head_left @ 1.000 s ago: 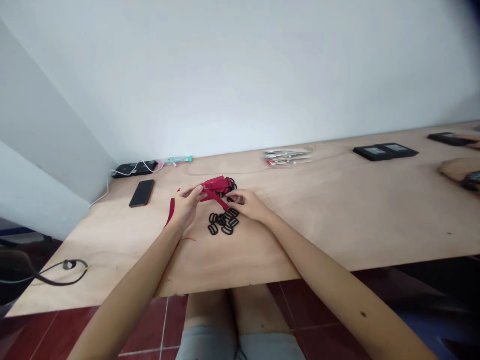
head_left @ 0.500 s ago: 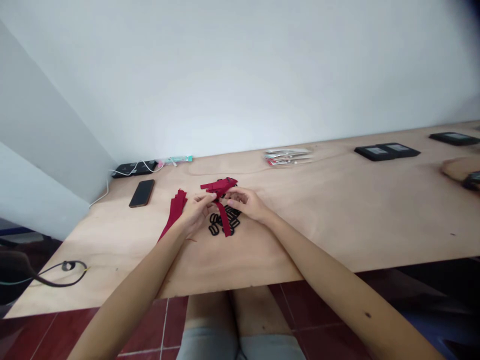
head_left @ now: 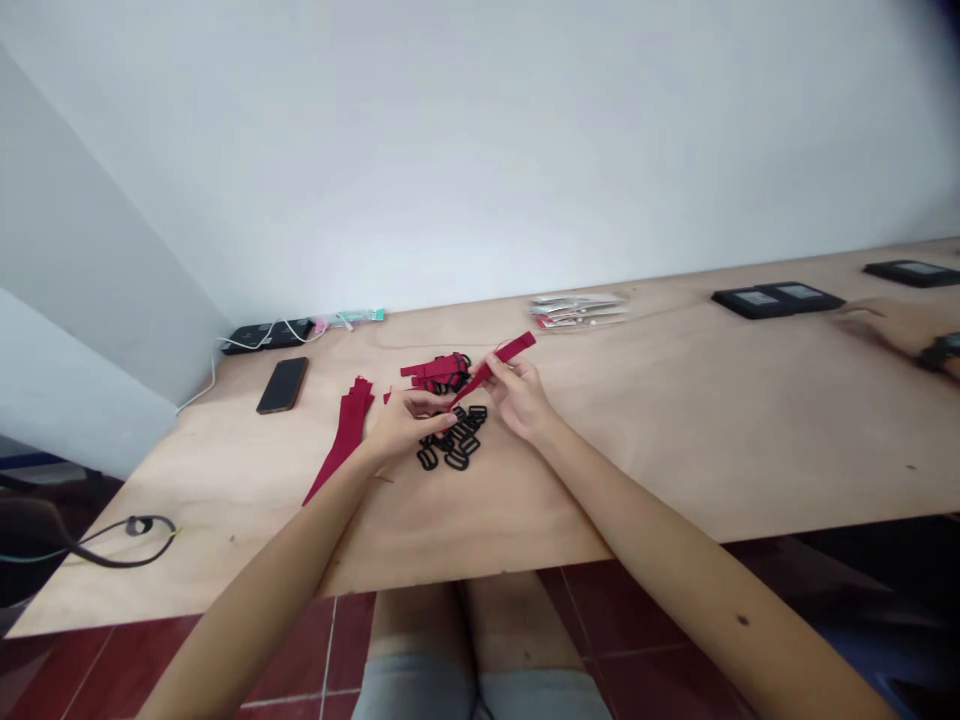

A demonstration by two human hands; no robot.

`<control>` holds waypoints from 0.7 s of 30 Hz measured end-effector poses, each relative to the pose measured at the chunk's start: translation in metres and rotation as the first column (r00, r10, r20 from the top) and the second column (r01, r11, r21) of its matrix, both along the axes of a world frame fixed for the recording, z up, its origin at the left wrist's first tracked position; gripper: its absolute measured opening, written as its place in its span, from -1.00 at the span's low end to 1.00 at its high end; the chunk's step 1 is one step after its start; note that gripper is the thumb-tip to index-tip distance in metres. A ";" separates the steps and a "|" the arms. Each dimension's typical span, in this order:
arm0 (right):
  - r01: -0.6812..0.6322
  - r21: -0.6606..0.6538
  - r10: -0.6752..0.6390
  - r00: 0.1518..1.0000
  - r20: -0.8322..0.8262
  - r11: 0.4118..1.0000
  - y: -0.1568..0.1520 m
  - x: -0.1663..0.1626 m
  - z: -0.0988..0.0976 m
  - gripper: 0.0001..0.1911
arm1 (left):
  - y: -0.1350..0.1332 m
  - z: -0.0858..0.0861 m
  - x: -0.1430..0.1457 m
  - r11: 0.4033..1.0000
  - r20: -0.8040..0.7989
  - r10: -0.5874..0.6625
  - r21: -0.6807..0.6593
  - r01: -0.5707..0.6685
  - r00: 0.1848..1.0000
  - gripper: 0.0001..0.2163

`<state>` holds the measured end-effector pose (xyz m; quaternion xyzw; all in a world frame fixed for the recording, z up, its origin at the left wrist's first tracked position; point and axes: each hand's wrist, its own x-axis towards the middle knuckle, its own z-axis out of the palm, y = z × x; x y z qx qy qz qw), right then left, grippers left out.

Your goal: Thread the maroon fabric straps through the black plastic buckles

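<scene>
Holding the red strip [head_left: 517,347] above the middle of the bench [head_left: 675,430], slanting it up from left to right. Gripping near the lower end with the left hand [head_left: 412,424]; pinching farther up with the right hand [head_left: 517,395], letting the free end stick out past the right thumb. Not being able to tell about any buckle at the left fingertips.

Just changing direction: dangling the strip down over the loose black buckles [head_left: 456,460] half a second ago, now running it upward through both grips. Probably meaning firmer control along the length, still working on this one piece and not yet setting it down.

Leaving the loose buckles on the bench just below, partly covering them with the left fingers. Leaving the buckled red strips [head_left: 435,370] bunched just beyond, and the plain red strips [head_left: 346,430] lying flat to the left.

Farther out, noting a phone [head_left: 283,385], dark boxes [head_left: 247,339] at back left, flat packets [head_left: 576,312] at the back, a pair of black boxes [head_left: 742,301] at right. Also now catching another person's hand [head_left: 885,322] just beside that pair, blurring somewhat.
</scene>
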<state>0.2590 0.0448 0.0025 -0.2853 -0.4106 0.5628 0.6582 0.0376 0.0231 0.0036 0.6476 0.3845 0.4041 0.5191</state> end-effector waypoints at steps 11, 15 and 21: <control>-0.007 -0.121 0.010 1.000 0.024 0.993 -0.004 0.001 0.001 -0.57 | -0.013 0.012 0.003 0.963 -0.291 -0.056 0.238 0.129 0.955 -0.68; -0.066 -0.086 0.079 0.983 0.164 0.994 -0.014 -0.010 -0.002 -0.56 | -0.017 0.013 0.012 0.989 -0.095 -0.063 0.128 0.075 0.993 -0.64; -0.203 -0.026 0.203 0.943 0.263 0.979 -0.022 -0.021 -0.006 -0.48 | -0.018 0.010 0.023 1.000 0.080 0.010 0.009 -0.010 0.997 -0.62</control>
